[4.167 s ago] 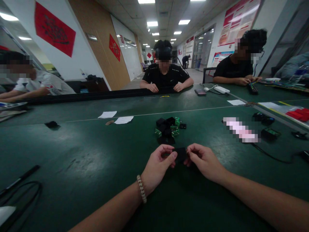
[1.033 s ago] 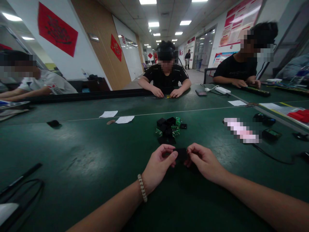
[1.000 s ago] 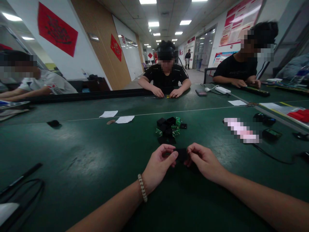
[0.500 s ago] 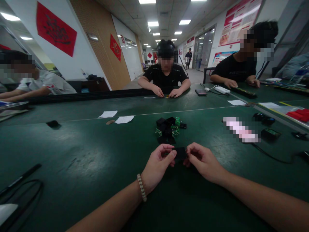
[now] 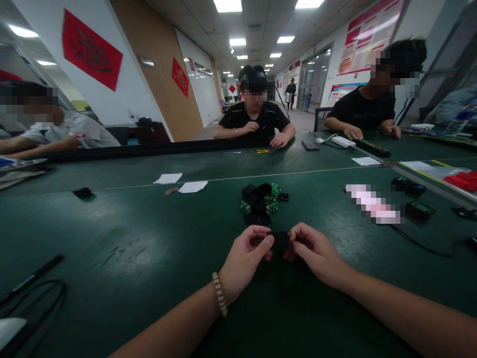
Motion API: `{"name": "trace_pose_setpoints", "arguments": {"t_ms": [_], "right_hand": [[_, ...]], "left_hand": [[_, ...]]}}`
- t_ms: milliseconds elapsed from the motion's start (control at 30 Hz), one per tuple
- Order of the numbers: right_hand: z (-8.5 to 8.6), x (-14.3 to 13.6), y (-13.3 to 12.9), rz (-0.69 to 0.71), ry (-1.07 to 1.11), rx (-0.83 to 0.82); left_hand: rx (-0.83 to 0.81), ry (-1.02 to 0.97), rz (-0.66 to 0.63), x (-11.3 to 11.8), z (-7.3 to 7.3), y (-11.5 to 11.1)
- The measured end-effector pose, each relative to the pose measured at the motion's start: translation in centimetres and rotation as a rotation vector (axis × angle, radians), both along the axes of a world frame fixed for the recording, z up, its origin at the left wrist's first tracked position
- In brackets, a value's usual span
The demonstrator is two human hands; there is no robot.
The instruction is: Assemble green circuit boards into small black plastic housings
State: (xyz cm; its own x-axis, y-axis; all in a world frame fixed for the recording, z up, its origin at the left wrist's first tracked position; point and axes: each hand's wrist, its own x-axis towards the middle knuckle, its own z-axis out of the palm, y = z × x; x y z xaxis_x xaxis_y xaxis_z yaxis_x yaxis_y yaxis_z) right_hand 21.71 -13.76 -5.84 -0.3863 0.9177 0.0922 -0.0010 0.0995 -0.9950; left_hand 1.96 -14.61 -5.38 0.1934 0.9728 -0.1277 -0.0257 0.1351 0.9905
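Observation:
Between my two hands is a small black box-shaped plastic part (image 5: 280, 240), held above the green table. My left hand (image 5: 249, 256), with a beaded bracelet at the wrist, grips its left end between thumb and fingers. At the right end, the fingers of my right hand (image 5: 316, 253) are closed on the same part. Its far side and underside are hidden. Just beyond my hands lies a pile of black plastic cases (image 5: 257, 199) mixed with several small green circuit boards (image 5: 271, 204).
Paper slips (image 5: 193, 187) lie beyond the pile, to the left. A black cable (image 5: 421, 242) runs along the right, near dark devices (image 5: 419, 210). A black pen-like rod (image 5: 33, 276) and looped cable are at lower left. Across the table sits a person (image 5: 257, 114); others sit at both sides.
My hands keep the black part in nearly the same place. The person opposite has raised one hand from the table toward the chest, leaving yellow items on the tabletop. The view has tilted slightly.

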Motion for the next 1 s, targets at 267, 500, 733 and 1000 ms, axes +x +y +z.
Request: {"name": "trace_pose_setpoints", "arguments": {"t_ms": [267,500,733,1000], "right_hand": [[-0.06,0.02,-0.04,-0.004,-0.067,0.045],[-0.01,-0.02,-0.02,-0.003,-0.073,0.045],[-0.18,-0.18,-0.02,-0.014,-0.035,0.022],[-0.34,-0.06,-0.06,-0.005,-0.054,0.041]], "left_hand": [[-0.006,0.011,0.008,-0.05,-0.08,0.00],[0.005,0.022,-0.001,0.00,0.09,0.00],[0.012,0.009,0.006,0.05,-0.07,0.06],[0.002,-0.015,0.012,0.04,-0.25,0.04]]}}
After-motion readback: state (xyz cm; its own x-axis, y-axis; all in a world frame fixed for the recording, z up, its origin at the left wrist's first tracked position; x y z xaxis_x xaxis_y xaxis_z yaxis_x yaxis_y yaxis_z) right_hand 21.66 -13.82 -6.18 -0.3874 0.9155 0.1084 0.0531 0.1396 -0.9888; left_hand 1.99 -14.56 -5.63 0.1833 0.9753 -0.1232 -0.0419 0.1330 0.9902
